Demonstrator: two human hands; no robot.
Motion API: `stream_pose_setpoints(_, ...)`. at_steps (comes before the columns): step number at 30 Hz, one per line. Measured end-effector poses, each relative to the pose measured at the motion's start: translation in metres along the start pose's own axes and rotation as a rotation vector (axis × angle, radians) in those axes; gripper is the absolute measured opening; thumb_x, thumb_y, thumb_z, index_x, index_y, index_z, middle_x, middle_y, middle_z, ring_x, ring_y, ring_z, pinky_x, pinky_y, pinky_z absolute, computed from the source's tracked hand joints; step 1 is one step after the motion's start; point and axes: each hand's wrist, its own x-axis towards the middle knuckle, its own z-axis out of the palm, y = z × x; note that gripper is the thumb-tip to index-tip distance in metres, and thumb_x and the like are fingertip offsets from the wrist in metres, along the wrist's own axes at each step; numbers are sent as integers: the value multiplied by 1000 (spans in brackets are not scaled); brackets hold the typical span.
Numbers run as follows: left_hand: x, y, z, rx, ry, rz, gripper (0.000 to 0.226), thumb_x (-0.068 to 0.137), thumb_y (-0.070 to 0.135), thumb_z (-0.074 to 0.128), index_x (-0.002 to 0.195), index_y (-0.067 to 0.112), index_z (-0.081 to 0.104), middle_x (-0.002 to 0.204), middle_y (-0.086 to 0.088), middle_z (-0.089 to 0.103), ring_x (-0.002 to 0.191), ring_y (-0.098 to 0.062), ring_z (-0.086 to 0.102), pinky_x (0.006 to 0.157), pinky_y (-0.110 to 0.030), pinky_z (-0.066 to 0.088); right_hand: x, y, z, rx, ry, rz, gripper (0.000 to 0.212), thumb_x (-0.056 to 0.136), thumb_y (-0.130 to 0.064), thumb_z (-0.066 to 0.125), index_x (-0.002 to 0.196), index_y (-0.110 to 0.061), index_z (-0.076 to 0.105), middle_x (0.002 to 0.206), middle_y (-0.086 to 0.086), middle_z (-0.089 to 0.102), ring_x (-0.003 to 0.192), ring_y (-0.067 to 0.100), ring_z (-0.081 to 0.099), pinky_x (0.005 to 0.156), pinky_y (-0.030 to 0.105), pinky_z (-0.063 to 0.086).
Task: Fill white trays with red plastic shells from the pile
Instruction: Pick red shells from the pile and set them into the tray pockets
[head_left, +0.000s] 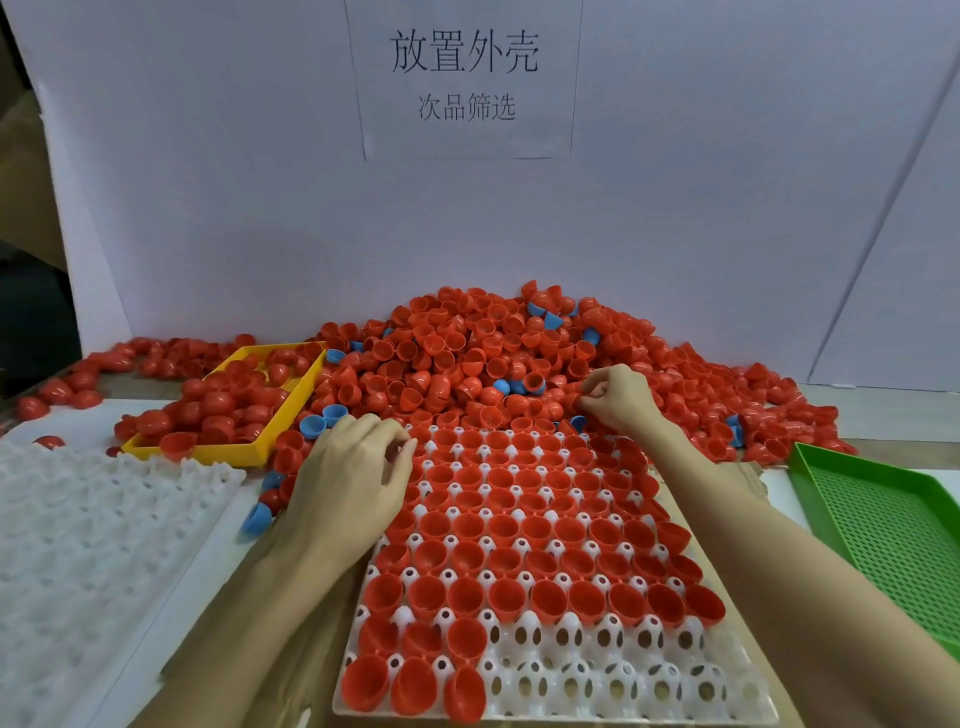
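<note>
Red plastic shells (483, 358), glossy half-spheres, lie heaped against a white backboard (208, 182), a few blue shells (311, 427) mixed in. In front, a white tray (623, 680) with pegged cups is mostly filled, cups up. The left hand (353, 483) rests loosely curled at its left edge; the right hand (618, 397) pinches a shell at the pile's foot. A yellow tray (291, 410) holds more shells; a perforated green tray (883, 525) sits right.

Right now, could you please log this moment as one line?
tray mostly filled, near rows open | left hand at tray edge | right hand picking shells from pile
</note>
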Motion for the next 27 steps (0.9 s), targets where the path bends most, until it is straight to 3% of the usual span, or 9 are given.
stream_pose_setpoints(2,0,1,0,2,1,6,7,96,18,67,91,14,71,82,7,61,80,-14,55,72,-25,42,-2,2,0,32,47,6,14,90,-9,74,103,-8,78,108,10,75,100,24,70,85,32,58)
stream_pose_setpoints(5,0,3,0,-4,-11,9,7,96,18,67,91,15,71,83,7,61,81,-13,54,73,-25,43,-9,4,-6,106,72,4,13,91,-11,73,103,-9,78,87,4,74,85,17,70,85,37,61)
stream_pose_setpoints(10,-2,9,-1,-91,-56,68,5,95,15,69,95,19,71,87,13,61,84,-7,54,74,-22,48,-43,-8,-27,250,88,-60,12,92,-17,75,102,-13,79,83,0,72,70,7,61,68,18,48)
stream_pose_setpoints(14,-6,29,-5,-284,-64,130,13,94,23,68,105,28,72,95,20,63,95,-7,60,81,-17,48,-91,-25,-43,359,-17,-165,6,92,-21,77,97,-22,79,84,-5,74,74,9,65,69,18,51)
stream_pose_setpoints(17,-10,47,-10,-431,-107,154,23,93,25,71,115,32,71,108,17,63,103,-9,65,86,-15,50,-125,-40,-49,423,-70,-260,10,92,-14,76,95,-22,79,83,-4,75,79,12,69,76,23,55)
stream_pose_setpoints(21,-13,63,-16,-575,-157,91,36,90,24,76,125,34,69,120,14,63,110,-6,66,87,-12,52,-155,-62,-58,568,-229,-374,8,94,-17,76,97,-23,80,85,0,76,78,18,71,75,31,59)
stream_pose_setpoints(27,-15,70,-20,-684,-186,26,40,81,23,84,119,27,72,114,10,71,100,-6,72,85,-19,58,-170,-80,-57,774,-400,-378,9,97,-18,72,102,-15,79,90,11,76,83,32,71,77,41,58)
